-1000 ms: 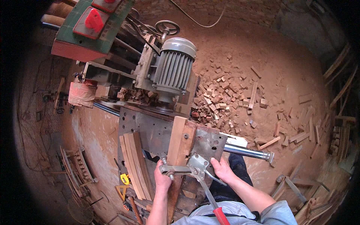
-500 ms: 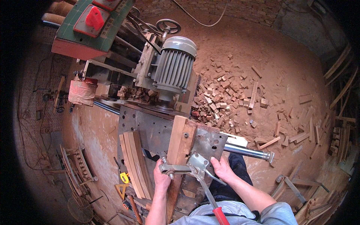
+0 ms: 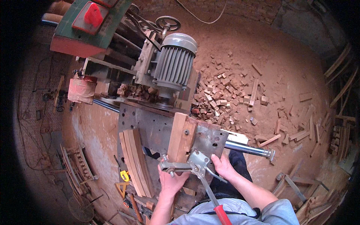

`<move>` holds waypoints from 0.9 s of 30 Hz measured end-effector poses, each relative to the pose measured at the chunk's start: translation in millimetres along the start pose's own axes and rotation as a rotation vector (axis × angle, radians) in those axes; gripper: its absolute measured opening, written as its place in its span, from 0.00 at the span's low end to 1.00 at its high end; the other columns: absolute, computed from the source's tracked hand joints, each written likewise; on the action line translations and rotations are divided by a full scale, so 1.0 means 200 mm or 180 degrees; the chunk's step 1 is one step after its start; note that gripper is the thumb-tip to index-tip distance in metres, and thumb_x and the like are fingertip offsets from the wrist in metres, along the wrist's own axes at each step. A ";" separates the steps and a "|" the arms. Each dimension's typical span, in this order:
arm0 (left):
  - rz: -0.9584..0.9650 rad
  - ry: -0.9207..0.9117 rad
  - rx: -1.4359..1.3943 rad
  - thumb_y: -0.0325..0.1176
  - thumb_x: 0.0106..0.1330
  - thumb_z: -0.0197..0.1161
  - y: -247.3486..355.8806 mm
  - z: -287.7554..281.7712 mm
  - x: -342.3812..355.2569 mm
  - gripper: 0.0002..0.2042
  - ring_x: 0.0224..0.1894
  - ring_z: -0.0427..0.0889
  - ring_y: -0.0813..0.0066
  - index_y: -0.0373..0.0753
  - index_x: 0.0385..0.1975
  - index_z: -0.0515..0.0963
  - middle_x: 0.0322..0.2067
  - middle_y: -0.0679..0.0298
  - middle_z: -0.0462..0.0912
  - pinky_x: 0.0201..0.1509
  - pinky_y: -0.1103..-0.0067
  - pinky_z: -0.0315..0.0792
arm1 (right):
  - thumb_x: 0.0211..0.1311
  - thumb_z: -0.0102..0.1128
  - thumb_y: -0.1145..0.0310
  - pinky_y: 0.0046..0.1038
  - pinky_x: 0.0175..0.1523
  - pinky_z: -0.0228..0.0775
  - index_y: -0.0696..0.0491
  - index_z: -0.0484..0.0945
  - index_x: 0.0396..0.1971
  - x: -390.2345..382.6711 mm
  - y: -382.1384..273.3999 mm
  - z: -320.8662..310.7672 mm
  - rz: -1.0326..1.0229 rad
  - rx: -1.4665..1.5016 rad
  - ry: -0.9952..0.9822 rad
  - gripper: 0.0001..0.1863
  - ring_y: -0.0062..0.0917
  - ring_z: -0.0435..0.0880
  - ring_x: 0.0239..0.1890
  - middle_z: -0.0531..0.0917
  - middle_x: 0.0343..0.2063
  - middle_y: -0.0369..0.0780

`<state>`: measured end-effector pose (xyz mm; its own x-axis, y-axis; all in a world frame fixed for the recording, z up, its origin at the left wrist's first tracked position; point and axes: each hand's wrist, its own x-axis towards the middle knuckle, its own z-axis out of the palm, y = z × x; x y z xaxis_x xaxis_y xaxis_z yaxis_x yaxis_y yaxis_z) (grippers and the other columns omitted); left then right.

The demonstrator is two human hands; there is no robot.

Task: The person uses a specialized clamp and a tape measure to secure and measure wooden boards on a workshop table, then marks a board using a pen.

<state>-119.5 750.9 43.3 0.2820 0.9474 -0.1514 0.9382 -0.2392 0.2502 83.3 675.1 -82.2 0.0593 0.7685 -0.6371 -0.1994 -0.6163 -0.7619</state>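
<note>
Gripping the plate [image 3: 152, 123] with your right hand [image 3: 224, 167], you have your left hand [image 3: 173, 183] — grip unclear — under the clamp [image 3: 198, 159], near the strip [image 3: 177, 135] lying on the plate: likely light, stiff; hold its sides.

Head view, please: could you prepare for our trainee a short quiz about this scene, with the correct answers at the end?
1. Multiple choice: what colour is the grip of the clamp?
a) blue
b) red
c) yellow
2. True or false: on the floor, the block pile lies to the right of the motor in the picture.
3. Open question: which hand is at the right edge of the metal table?

Key:
1. b
2. True
3. It is the right hand.
</note>
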 end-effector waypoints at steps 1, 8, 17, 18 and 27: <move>-0.0132 -0.0162 0.0098 0.44 0.49 0.79 0.03 0.00 0.01 0.41 0.59 0.76 0.40 0.28 0.62 0.71 0.57 0.42 0.77 0.64 0.57 0.72 | 0.74 0.53 0.45 0.39 0.72 0.64 0.64 0.69 0.65 0.01 0.02 0.00 -0.0089 0.0038 -0.0011 0.37 0.44 0.76 0.67 0.79 0.61 0.56; 0.0061 0.0474 0.0087 0.41 0.45 0.79 0.04 0.06 0.03 0.30 0.48 0.77 0.43 0.27 0.46 0.80 0.44 0.45 0.82 0.54 0.57 0.74 | 0.75 0.53 0.46 0.39 0.73 0.63 0.63 0.70 0.65 0.02 0.04 0.00 -0.0183 0.0040 -0.0090 0.35 0.44 0.76 0.67 0.79 0.61 0.55; -0.0409 -0.0083 0.0195 0.49 0.50 0.80 -0.01 0.07 0.00 0.52 0.60 0.78 0.37 0.18 0.68 0.63 0.56 0.32 0.77 0.65 0.56 0.73 | 0.75 0.52 0.44 0.39 0.73 0.63 0.63 0.70 0.65 0.03 0.05 0.01 -0.0097 0.0038 -0.0108 0.36 0.44 0.75 0.68 0.79 0.61 0.56; -0.0384 -0.0057 0.0176 0.49 0.50 0.80 -0.02 0.08 0.00 0.51 0.60 0.78 0.37 0.18 0.68 0.63 0.56 0.32 0.77 0.65 0.56 0.73 | 0.75 0.52 0.44 0.40 0.73 0.63 0.63 0.70 0.65 0.04 0.05 0.01 -0.0080 0.0036 -0.0117 0.36 0.44 0.75 0.68 0.79 0.61 0.56; -0.0128 0.0580 0.0170 0.40 0.46 0.78 0.02 0.07 0.02 0.18 0.49 0.77 0.45 0.35 0.33 0.84 0.41 0.49 0.83 0.54 0.58 0.74 | 0.76 0.52 0.47 0.40 0.73 0.63 0.63 0.71 0.64 0.04 0.03 0.02 -0.0096 -0.0027 -0.0058 0.34 0.44 0.76 0.67 0.79 0.61 0.56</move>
<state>-112.0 750.3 29.9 0.2075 0.9781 0.0166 0.9586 -0.2067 0.1956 78.1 679.2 -90.8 0.0474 0.7896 -0.6117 -0.1895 -0.5942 -0.7817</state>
